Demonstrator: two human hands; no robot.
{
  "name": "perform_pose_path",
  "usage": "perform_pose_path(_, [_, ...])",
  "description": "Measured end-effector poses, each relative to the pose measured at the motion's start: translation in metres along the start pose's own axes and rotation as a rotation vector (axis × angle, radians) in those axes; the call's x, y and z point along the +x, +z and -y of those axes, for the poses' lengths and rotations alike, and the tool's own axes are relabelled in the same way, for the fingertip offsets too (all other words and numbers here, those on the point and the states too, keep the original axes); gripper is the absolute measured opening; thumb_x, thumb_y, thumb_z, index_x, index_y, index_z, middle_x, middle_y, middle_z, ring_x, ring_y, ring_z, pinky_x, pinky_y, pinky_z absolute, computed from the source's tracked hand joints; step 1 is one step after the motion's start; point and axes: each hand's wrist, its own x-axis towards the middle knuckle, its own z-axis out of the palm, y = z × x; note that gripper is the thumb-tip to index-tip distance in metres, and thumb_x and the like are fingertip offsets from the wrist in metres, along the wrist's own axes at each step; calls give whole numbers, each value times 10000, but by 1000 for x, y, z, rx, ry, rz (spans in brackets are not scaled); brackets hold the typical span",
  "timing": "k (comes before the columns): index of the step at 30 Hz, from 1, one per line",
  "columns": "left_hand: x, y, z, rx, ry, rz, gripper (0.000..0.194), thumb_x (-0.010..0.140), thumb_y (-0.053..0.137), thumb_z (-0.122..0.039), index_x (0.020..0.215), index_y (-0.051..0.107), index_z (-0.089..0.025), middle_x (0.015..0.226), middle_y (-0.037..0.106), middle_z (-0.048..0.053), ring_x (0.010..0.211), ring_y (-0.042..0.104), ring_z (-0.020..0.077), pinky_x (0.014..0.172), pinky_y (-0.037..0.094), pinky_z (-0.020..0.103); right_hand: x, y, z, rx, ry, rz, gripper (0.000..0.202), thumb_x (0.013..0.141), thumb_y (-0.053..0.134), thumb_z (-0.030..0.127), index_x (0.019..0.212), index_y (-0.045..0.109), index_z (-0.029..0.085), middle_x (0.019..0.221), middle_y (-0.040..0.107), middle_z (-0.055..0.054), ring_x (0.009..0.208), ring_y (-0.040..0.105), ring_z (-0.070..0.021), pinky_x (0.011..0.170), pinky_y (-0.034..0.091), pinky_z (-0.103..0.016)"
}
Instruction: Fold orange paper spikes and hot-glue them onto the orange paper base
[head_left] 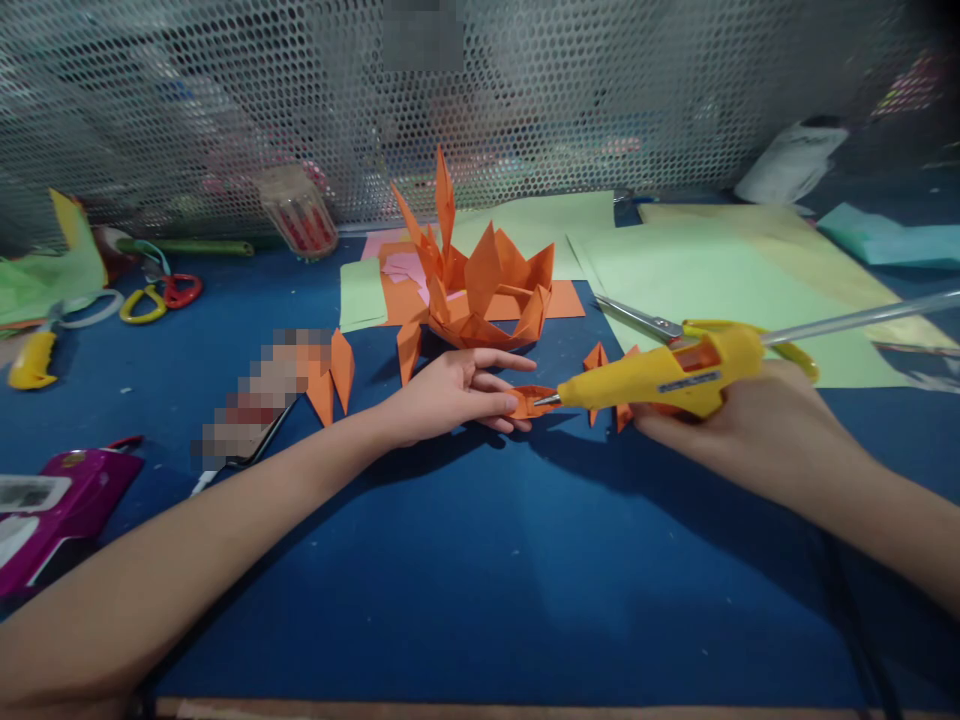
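My left hand (465,395) pinches a small folded orange paper piece (531,402) between thumb and fingers. In my right hand (757,420) is a yellow hot glue gun (645,378), with a clear glue stick (862,318) sticking out of its back. The metal nozzle points left and meets the folded piece, or hovers just over it. Behind my left hand stands an orange paper bowl of pointed petals (491,285), with taller spikes on its left. More folded orange pieces lie to the left (342,368) and near the glue gun (595,372).
Scissors (641,318) lie behind the glue gun on light green paper sheets (705,260). Red-and-yellow-handled scissors (161,290), a glass jar (300,212), a blurred-out phone (259,400) and a purple box (82,495) are at left. A perforated metal panel (525,90) rises behind the blue table (510,590).
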Motion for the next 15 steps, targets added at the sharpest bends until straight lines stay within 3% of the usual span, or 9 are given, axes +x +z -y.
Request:
perform_pose_path(7, [0, 4, -4, -3, -5, -13, 385, 815, 610, -52, 1193, 563, -106, 756, 714, 35, 724, 717, 142, 642, 575, 201, 2, 1, 4, -11, -41, -11, 218, 578, 506, 450, 546, 532, 235, 486, 565, -16, 476, 555, -203, 430, 322, -284])
perform_pose_path(15, [1, 1, -1, -13, 25, -9, 299, 822, 604, -53, 1114, 605, -114, 750, 697, 17, 739, 723, 147, 653, 575, 203, 1, 1, -3, -49, -44, -77, 287, 574, 509, 525, 556, 523, 240, 500, 552, -32, 478, 546, -224, 446, 359, -313])
